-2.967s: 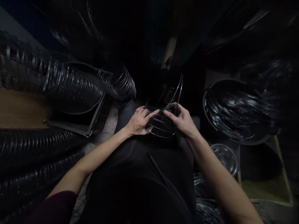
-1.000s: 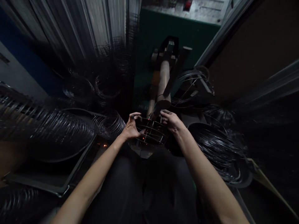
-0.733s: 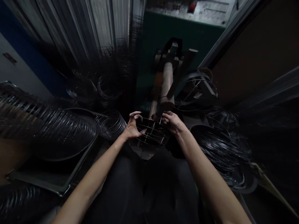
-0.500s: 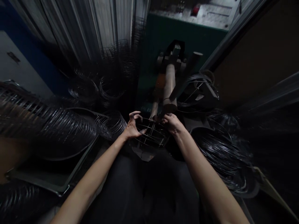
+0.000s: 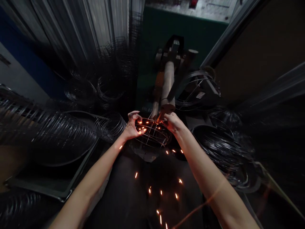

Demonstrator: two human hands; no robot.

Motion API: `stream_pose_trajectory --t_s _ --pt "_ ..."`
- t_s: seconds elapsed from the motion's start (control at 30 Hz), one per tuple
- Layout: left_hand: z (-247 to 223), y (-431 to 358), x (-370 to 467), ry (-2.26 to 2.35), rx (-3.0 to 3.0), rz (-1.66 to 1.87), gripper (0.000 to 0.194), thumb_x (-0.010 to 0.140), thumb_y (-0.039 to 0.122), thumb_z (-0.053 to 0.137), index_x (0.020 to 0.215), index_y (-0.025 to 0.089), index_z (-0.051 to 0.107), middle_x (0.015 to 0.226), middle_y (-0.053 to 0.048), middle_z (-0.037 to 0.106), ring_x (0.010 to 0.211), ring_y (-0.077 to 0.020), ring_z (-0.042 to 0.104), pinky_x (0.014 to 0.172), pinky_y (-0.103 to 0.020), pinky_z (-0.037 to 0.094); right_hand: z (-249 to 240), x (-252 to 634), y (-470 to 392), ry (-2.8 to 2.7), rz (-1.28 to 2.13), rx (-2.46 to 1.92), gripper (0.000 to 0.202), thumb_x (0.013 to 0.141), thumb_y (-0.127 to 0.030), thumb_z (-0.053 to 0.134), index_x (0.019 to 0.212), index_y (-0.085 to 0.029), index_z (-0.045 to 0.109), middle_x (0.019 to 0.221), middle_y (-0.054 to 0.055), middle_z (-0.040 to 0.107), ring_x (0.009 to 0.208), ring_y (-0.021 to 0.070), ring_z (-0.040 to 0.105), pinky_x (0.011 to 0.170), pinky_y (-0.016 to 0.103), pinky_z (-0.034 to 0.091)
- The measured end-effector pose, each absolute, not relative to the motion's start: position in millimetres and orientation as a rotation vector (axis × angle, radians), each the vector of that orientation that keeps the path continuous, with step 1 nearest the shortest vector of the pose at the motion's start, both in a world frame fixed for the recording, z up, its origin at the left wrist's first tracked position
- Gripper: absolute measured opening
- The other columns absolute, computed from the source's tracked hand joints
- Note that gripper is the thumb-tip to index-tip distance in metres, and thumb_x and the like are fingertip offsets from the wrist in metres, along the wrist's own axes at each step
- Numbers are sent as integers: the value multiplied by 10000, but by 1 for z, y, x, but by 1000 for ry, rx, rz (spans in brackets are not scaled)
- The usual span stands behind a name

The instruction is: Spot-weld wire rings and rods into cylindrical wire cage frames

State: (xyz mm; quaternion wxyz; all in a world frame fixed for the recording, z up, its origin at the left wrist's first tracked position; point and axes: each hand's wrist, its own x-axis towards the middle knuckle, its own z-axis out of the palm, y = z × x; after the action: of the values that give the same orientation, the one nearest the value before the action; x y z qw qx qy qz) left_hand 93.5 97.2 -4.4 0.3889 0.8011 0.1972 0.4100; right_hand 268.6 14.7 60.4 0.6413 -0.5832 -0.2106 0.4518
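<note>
A round wire frame (image 5: 152,135) with crossing wires is held under the electrode tips of a green welding machine (image 5: 152,38). My left hand (image 5: 132,126) grips its left side, fingers and thumb curled about the rim. My right hand (image 5: 172,122) pinches the far right edge of the frame beside the tips; its fingertips are partly hidden. Orange sparks (image 5: 161,192) fly from the contact point and fall over my lap and between my arms. A thick metal cylinder (image 5: 168,82) of the machine ends just above the frame.
Left, a long row of wire rings (image 5: 47,122) lies above a green-edged tray (image 5: 54,190). More wire coils (image 5: 111,125) stand beside my left hand. Right, a heap of shiny wire rings (image 5: 221,152) fills a round holder. Other rings hang behind, near the corrugated wall (image 5: 105,22).
Sparks have appeared at the electrode tips and over my lap. The view has shifted slightly; both hands keep their hold on the wire frame.
</note>
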Motion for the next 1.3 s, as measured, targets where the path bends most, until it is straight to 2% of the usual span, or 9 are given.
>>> stream_pose_trajectory --t_s 0.33,0.43,0.57,0.67,0.77,0.83,0.93,1.13,1.3 --pt "-19 93 90 292 2169 1039 810 616 267 717 1252 195 221 1027 -73 520 916 -191 589 818 -367 478 82 299 29 -468 1016 -1434 257 708 -209 673 605 -184 439 393 -84 383 324 29 294 320 146 177" --pt "-25 87 65 149 2298 923 918 567 413 778 1303 190 277 1123 -127 546 1114 -274 538 1010 -501 363 78 287 -7 -519 995 -1494 269 670 -306 722 688 -181 484 475 -46 512 358 42 374 335 146 221" --pt "-9 78 16 175 2428 411 1129 481 601 781 1397 168 283 1396 -223 404 1368 -407 230 1080 -649 41 54 243 -73 -648 926 -1551 328 708 -475 666 743 -198 495 600 -13 584 462 89 496 396 181 340" --pt "15 56 11 405 2197 296 896 705 669 584 1410 188 312 1427 -187 392 1383 -349 238 1100 -605 69 27 195 -104 -822 755 -1718 250 804 -465 568 769 -221 526 684 11 606 596 144 568 538 256 453" --pt "31 18 41 512 1851 349 568 866 586 410 1242 176 524 1155 -126 626 1169 -258 522 1036 -456 334 6 154 -117 -1131 557 -1870 139 866 -344 494 845 -245 589 796 53 653 724 191 599 705 321 477" --pt "35 -5 62 543 1663 388 482 870 555 432 1046 148 619 848 -69 656 830 -185 614 791 -320 476 4 145 -125 -1373 562 -1909 175 876 -280 462 873 -244 633 817 75 671 724 207 614 714 333 479" --pt "41 -20 71 603 1577 470 437 868 535 451 888 138 632 581 25 473 513 -86 433 511 -203 373 21 168 -147 -1577 524 -1870 240 894 -285 449 945 -257 681 841 75 689 725 204 638 712 327 501" --pt "74 0 41 426 1802 353 405 861 497 488 797 134 654 544 32 397 475 -64 327 445 -189 273 71 259 -176 -1429 126 -1969 414 872 -295 505 1284 -312 545 1295 40 569 1171 236 524 1005 415 408" --pt "103 11 28 425 1744 337 371 832 490 543 767 139 642 535 25 409 463 -65 338 423 -193 264 91 263 -180 -1455 283 -1890 359 867 -314 514 1210 -296 617 1019 35 680 908 194 631 843 328 485"
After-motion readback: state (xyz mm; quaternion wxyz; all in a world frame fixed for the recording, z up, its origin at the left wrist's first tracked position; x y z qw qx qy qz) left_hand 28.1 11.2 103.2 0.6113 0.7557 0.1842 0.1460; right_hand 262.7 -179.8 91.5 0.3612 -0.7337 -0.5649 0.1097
